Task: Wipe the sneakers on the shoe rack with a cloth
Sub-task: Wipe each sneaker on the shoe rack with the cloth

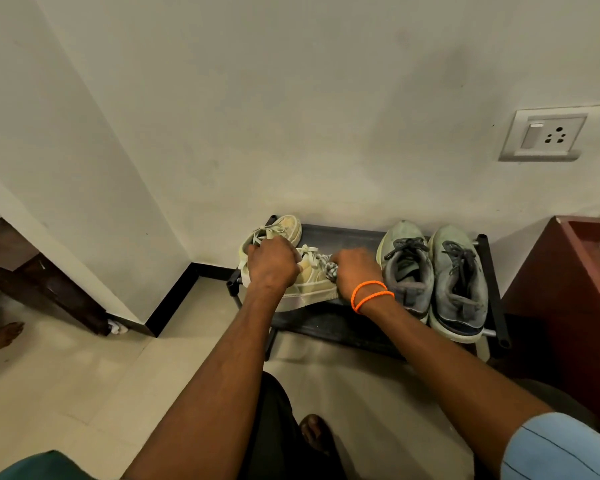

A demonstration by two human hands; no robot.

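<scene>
1. The shoe rack (347, 237) is a low black frame standing against the wall (291, 98), in the corner area of a tiled floor (84, 375).
2. Two pairs of sneakers rest on the top shelf. The cream pair occupies the left end; the grey pair (433, 275) occupies the right end, toes toward the wall.
3. The rear cream sneaker (284, 228) sits close to the wall. The front cream sneaker (312, 282) lies just in front of it, its sole edge overhanging the shelf front.
4. The left hand (272, 265) is closed over the top of the front cream sneaker at its heel end, gripping it. The fingers are curled down and out of sight.
5. The right hand (355, 270) is closed around a bunched checked cloth (329, 268). The cloth is pressed against the lace area of the front cream sneaker.
6. Two orange bands (371, 294) circle the right wrist.
7. The grey pair is just beside the right hand; contact cannot be determined.
8. A wall socket (548, 135) is mounted above the right end of the rack. A red-brown cabinet (568, 289) stands to the right of the rack.
</scene>
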